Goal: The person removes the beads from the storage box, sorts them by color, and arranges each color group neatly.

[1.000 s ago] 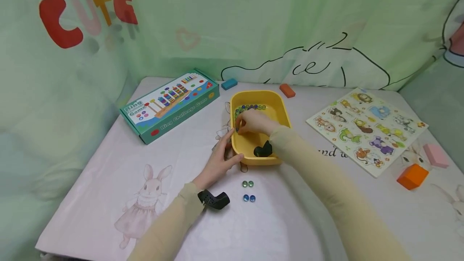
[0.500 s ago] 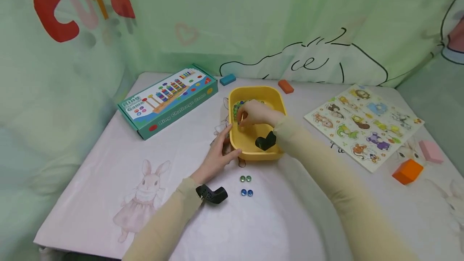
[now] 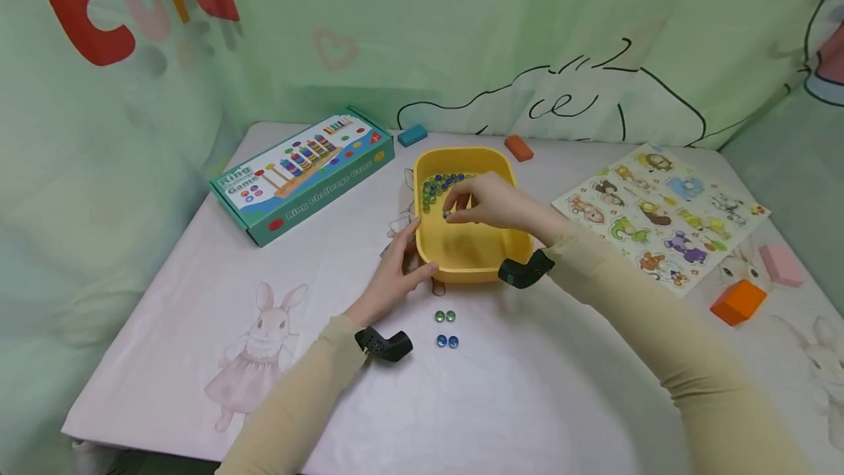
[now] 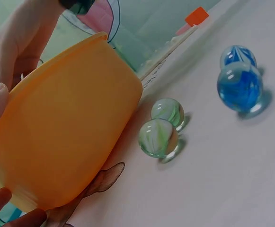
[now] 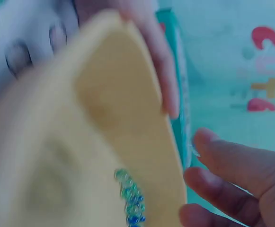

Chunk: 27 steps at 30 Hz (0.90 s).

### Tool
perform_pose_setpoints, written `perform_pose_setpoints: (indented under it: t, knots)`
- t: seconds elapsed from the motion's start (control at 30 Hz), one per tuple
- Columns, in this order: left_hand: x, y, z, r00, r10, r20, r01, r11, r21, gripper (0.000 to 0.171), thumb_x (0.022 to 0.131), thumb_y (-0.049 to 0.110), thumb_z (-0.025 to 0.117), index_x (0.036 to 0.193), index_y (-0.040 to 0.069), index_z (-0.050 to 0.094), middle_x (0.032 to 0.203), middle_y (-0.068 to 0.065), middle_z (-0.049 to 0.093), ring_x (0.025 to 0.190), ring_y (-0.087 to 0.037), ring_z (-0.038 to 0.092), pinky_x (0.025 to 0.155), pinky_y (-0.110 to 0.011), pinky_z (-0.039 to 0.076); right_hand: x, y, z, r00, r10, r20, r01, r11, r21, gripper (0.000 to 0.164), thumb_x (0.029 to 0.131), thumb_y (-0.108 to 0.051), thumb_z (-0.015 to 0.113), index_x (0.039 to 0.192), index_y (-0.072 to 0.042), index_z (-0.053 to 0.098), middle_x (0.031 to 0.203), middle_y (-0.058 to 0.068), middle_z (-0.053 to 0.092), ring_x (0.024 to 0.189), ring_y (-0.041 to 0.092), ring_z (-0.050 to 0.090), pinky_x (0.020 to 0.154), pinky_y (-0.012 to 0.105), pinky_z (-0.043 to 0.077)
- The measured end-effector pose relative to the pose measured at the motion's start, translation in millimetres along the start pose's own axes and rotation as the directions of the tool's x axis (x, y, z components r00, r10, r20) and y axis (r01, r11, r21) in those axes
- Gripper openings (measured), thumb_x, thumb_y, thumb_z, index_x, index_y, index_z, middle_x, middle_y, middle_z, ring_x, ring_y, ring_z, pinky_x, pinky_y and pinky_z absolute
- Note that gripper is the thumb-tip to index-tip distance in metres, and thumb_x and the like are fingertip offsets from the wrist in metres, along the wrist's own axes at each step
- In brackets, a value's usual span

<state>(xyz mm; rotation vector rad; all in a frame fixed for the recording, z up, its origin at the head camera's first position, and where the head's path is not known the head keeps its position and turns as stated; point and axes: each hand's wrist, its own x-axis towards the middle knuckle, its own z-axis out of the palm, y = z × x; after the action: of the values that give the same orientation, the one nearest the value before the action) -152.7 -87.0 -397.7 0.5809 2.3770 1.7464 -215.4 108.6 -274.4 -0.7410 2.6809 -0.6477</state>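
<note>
Yellow bin [image 3: 471, 276] sits on the surface [image 3: 527, 394]. Left hand [image 3: 390, 278] rests against its near-left corner, fingers spread wide. Right hand [image 3: 491, 200], fingers narrow, pinches a small marble [image 3: 446, 215] over the bin. Loose marbles [image 3: 444, 180] line the bin's far-left inside. Green pair [image 3: 439, 316], then blue pair [image 3: 442, 341], lie in front of it.

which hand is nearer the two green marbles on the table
Left. The left hand touches the yellow tray at its near left corner, just beyond and left of the green marbles; the right hand is farther off, over the tray's inside.
</note>
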Motion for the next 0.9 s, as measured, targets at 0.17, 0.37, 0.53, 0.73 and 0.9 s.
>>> perform_pose_setpoints:
  t: [0.17, 0.37, 0.53, 0.73, 0.9]
  knots:
    - [1.3, 0.3, -0.9, 1.0, 0.025, -0.008, -0.025, 1.0, -0.006, 0.076, 0.088, 0.045, 0.057, 0.149, 0.028, 0.014, 0.145, -0.009, 0.031, 0.128, -0.022, 0.037, 0.108, -0.045, 0.026, -27, -6, 5, 0.996, -0.042, -0.077, 0.046, 0.998, 0.045, 0.019, 0.084, -0.02, 0.069, 0.099, -0.009, 0.067, 0.08, 0.003, 0.061, 0.073, 0.018, 0.05, 0.067, 0.028, 0.043]
    - [1.2, -0.9, -0.7, 1.0, 0.02, -0.009, -0.02, 1.0, 0.007, 0.077, 0.088, 0.041, 0.059, 0.148, 0.03, 0.013, 0.144, -0.011, 0.033, 0.13, -0.022, 0.035, 0.11, -0.045, 0.023, -64, -11, 27, 0.981, -0.138, -0.139, 0.15, 0.986, 0.08, 0.017, 0.081, -0.017, 0.071, 0.095, -0.011, 0.068, 0.071, -0.004, 0.058, 0.067, 0.012, 0.048, 0.061, 0.025, 0.041]
    - [2.7, -2.0, -0.1, 0.999, 0.05, -0.014, -0.05, 0.999, 0.005, 0.076, 0.089, 0.03, 0.06, 0.149, 0.027, 0.013, 0.143, -0.013, 0.035, 0.13, -0.026, 0.037, 0.11, -0.047, 0.022, -85, -8, 49, 0.964, -0.219, -0.149, 0.241, 0.958, 0.154, 0.013, 0.079, -0.015, 0.073, 0.09, -0.013, 0.068, 0.068, -0.009, 0.056, 0.061, 0.006, 0.047, 0.056, 0.021, 0.041]
    - [1.7, -2.0, -0.4, 1.0, 0.024, -0.009, -0.023, 1.0, 0.013, 0.077, 0.088, 0.042, 0.059, 0.148, 0.03, 0.014, 0.147, -0.01, 0.031, 0.131, -0.024, 0.036, 0.11, -0.048, 0.02, -99, 6, 80, 0.973, -0.22, -0.069, 0.23, 0.943, 0.24, 0.012, 0.08, -0.018, 0.072, 0.089, -0.013, 0.066, 0.068, -0.01, 0.054, 0.06, 0.002, 0.045, 0.055, 0.019, 0.04]
    - [1.2, -2.3, 0.1, 1.0, 0.012, -0.008, -0.012, 1.0, -0.002, 0.079, 0.086, 0.048, 0.058, 0.149, 0.028, 0.014, 0.147, -0.009, 0.03, 0.132, -0.023, 0.034, 0.111, -0.046, 0.019, -106, 16, 105, 0.988, -0.157, -0.002, 0.151, 0.945, 0.289, 0.012, 0.08, -0.02, 0.072, 0.087, -0.013, 0.066, 0.069, -0.01, 0.056, 0.062, 0.001, 0.045, 0.056, 0.018, 0.041]
